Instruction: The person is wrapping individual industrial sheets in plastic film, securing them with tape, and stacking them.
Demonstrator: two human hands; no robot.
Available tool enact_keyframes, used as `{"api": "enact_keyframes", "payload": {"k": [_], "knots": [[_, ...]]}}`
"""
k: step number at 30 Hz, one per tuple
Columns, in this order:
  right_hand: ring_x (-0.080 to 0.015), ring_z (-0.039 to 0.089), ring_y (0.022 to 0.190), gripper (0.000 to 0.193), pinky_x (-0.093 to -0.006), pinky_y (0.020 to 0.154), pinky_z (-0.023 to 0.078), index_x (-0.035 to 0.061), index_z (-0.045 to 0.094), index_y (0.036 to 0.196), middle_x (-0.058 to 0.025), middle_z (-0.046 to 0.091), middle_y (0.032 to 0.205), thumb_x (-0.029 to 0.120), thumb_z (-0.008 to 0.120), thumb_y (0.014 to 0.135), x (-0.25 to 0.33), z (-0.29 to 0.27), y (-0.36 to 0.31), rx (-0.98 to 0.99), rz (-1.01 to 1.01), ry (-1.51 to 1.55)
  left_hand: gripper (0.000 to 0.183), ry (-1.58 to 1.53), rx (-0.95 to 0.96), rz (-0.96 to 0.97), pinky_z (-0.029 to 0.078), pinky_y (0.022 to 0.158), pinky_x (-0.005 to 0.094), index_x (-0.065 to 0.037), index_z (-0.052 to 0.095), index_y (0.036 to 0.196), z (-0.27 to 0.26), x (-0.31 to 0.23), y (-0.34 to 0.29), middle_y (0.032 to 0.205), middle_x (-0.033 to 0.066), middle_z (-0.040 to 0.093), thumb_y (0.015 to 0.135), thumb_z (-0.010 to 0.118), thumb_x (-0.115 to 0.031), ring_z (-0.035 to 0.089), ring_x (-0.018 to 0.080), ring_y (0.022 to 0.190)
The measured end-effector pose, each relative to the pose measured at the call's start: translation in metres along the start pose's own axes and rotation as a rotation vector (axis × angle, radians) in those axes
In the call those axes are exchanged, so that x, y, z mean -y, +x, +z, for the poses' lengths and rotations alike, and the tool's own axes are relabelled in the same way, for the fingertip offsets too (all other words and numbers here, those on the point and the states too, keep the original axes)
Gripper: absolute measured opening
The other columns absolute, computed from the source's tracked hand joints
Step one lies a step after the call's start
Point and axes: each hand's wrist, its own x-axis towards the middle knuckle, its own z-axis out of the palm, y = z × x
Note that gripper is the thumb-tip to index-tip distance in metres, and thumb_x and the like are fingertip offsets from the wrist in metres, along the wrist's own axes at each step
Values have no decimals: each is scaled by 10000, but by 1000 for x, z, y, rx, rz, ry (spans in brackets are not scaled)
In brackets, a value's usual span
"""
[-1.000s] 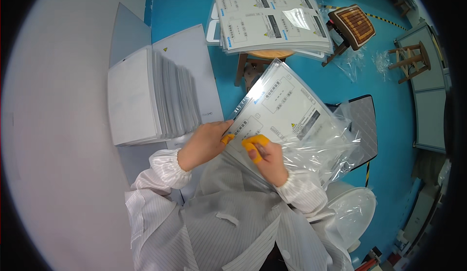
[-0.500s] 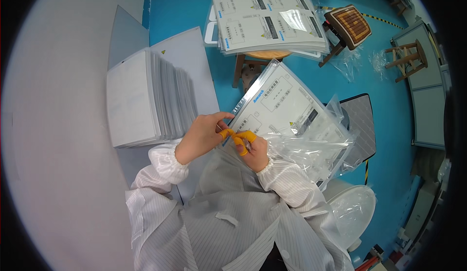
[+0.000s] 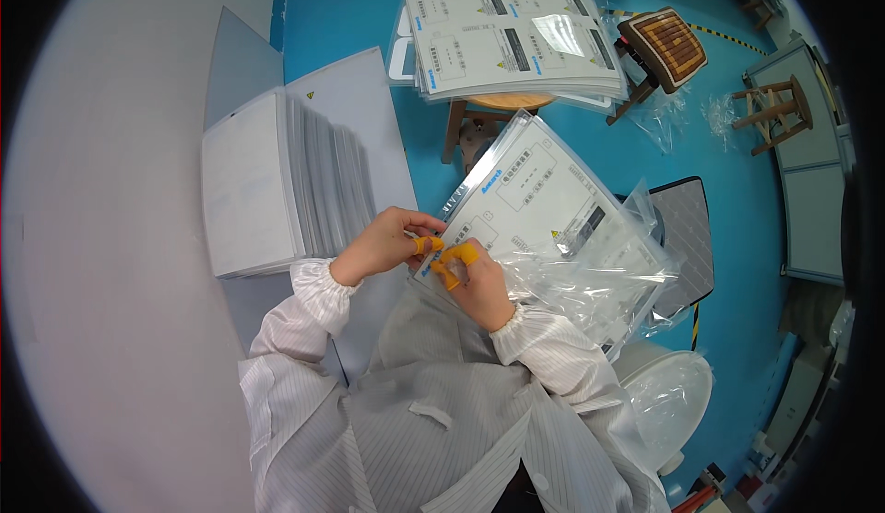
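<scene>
A stack of white printed panel sheets (image 3: 525, 186), with blue and black print, lies slanted in front of me. My left hand (image 3: 383, 244), a yellow finger cot on its thumb, is closed on the stack's left edge near the lower left corner. Just to its right, my right hand (image 3: 481, 284) bends its yellow-cotted fingers in a pinch over that same corner; what sits between them is too small to make out. Crumpled clear plastic film (image 3: 585, 283) covers the stack's lower right part.
At left, a thick row of sheets (image 3: 249, 186) stands on a grey surface (image 3: 364, 98). Another printed stack (image 3: 479, 38) rests on a wooden stool (image 3: 512, 104). A cushioned stool (image 3: 662, 47), a small wooden stool (image 3: 774, 112) and a white bin (image 3: 678, 402) are at right.
My right hand has turned and its fingers have shifted slightly left and up over the corner. My left hand has moved a little left. The sheets have hardly moved.
</scene>
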Motion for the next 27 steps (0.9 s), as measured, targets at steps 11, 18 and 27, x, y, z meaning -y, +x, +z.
{"api": "enact_keyframes", "payload": {"k": [11, 18, 27], "knots": [[-308, 585, 774, 447, -350, 632, 497, 7, 565, 940, -123, 531, 920, 188, 799, 605, 3, 2, -5, 12, -14, -7, 227, 58, -23, 27, 509, 546, 214, -15, 631, 1049, 1, 5, 2, 770, 54, 609, 829, 580, -2, 571, 92, 625], [-316, 576, 792, 416, -356, 660, 495, 18, 567, 955, -118, 521, 944, 108, 779, 609, 26, -3, -3, 76, 32, -73, 228, 83, -53, 12, 507, 535, 211, -17, 632, 1048, 2, 2, 4, 769, 52, 608, 827, 580, 1, 569, 89, 615], [-314, 582, 783, 298, -354, 656, 497, 2, 581, 896, -110, 525, 950, 61, 733, 647, 2, -6, -3, -33, 75, 57, 247, 92, -42, 44, 514, 536, 212, -30, 638, 1048, 2, 3, 4, 778, 54, 609, 817, 568, 23, 574, 90, 614]]}}
